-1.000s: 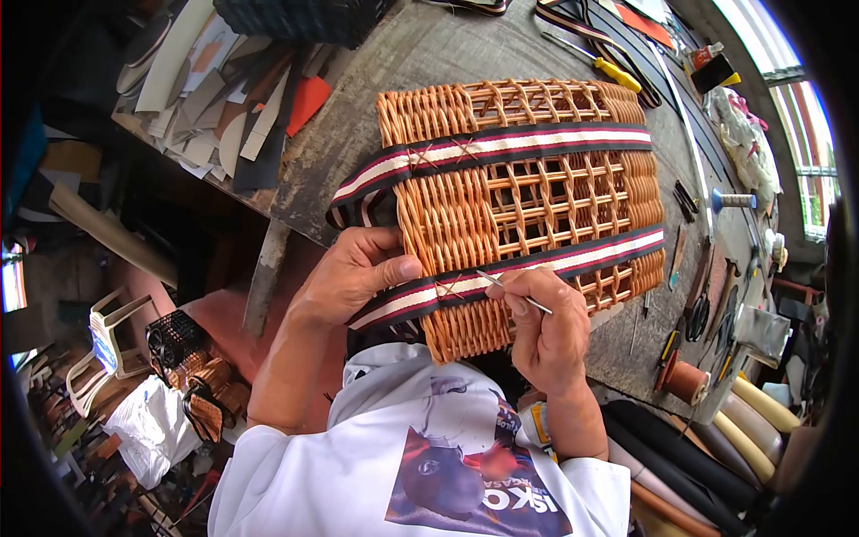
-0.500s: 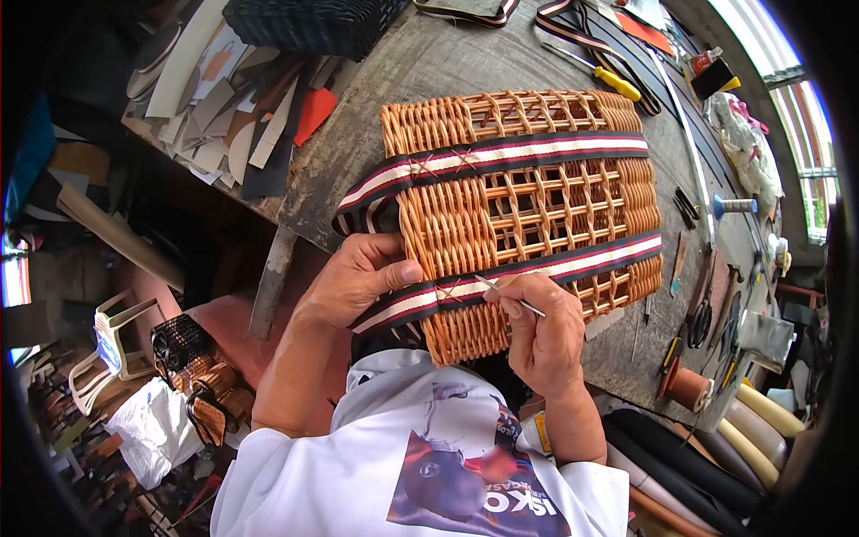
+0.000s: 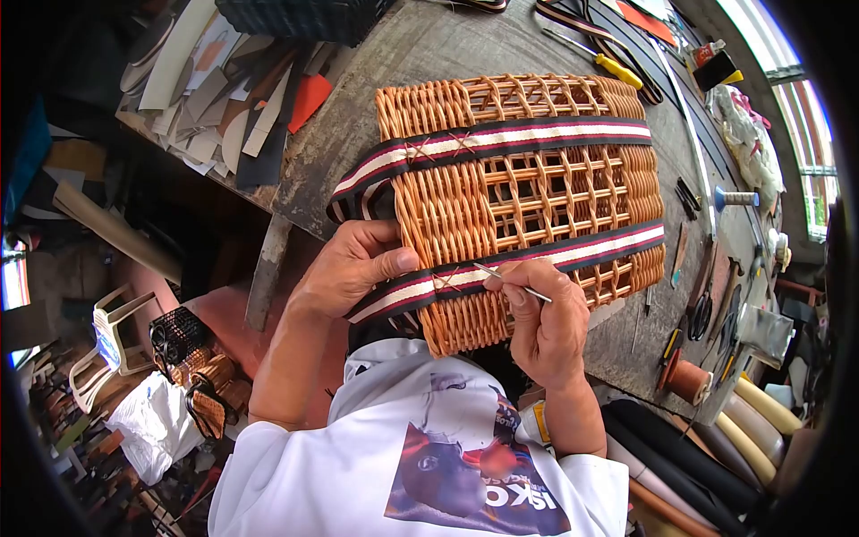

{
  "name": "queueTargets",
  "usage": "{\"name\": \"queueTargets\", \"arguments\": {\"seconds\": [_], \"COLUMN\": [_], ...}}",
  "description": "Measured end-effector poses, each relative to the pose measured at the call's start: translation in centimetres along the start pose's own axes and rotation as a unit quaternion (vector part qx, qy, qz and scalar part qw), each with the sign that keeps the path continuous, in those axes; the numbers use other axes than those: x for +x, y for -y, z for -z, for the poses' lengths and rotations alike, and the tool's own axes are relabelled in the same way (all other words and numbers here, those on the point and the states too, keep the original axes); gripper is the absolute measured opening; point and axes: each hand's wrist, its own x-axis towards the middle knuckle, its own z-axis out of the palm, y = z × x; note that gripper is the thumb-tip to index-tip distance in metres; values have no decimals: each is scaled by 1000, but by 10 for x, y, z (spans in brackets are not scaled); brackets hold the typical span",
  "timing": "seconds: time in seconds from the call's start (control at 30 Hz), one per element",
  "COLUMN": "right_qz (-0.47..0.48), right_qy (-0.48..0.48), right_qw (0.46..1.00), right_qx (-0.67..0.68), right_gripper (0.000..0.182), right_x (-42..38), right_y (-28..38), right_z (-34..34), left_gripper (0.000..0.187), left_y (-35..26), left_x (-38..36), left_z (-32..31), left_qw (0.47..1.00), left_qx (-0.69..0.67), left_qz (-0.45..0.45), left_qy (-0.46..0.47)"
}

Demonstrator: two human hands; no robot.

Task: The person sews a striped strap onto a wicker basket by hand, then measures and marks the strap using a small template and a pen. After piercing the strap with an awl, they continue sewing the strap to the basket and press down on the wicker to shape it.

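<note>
A wicker basket [image 3: 447, 219] lies on the worktable, with two striped straps running across it. The lower striped strap [image 3: 591, 252] has cross stitches near the basket's left rim, and so does the upper striped strap [image 3: 555, 134]. My left hand [image 3: 358, 264] grips the rim between the straps, thumb outside and fingers hidden inside. In my right hand [image 3: 546, 313] a thin metal tool [image 3: 490, 270] is pinched, its tip over the lower strap just right of the stitches.
A yellow-handled screwdriver [image 3: 617, 72] lies beyond the basket. Material scraps [image 3: 210, 98] are piled at the back left, beside a dark basket [image 3: 300, 20]. Scissors [image 3: 701, 318] and a brown thread spool [image 3: 689, 385] sit on the right. A white chair [image 3: 107, 345] stands lower left.
The basket and both hands appear slightly higher in view. The tool stays in my right hand near the stitches, and my left hand keeps its hold on the rim.
</note>
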Motion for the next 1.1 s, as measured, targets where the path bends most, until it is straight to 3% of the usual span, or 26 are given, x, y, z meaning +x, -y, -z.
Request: {"name": "queueTargets", "arguments": {"seconds": [0.73,1.1], "right_qz": [25,-21], "right_qy": [11,128], "right_qw": [999,987], "right_qx": [-24,-97], "right_gripper": [26,15], "right_x": [2,33], "right_y": [-1,28], "right_z": [-2,10], "left_gripper": [40,39], "left_y": [-6,-7], "left_x": [-1,0], "left_z": [-2,-3], "left_qw": [1000,1000], "left_qx": [15,31], "left_qz": [4,4], "left_qy": [6,3]}}
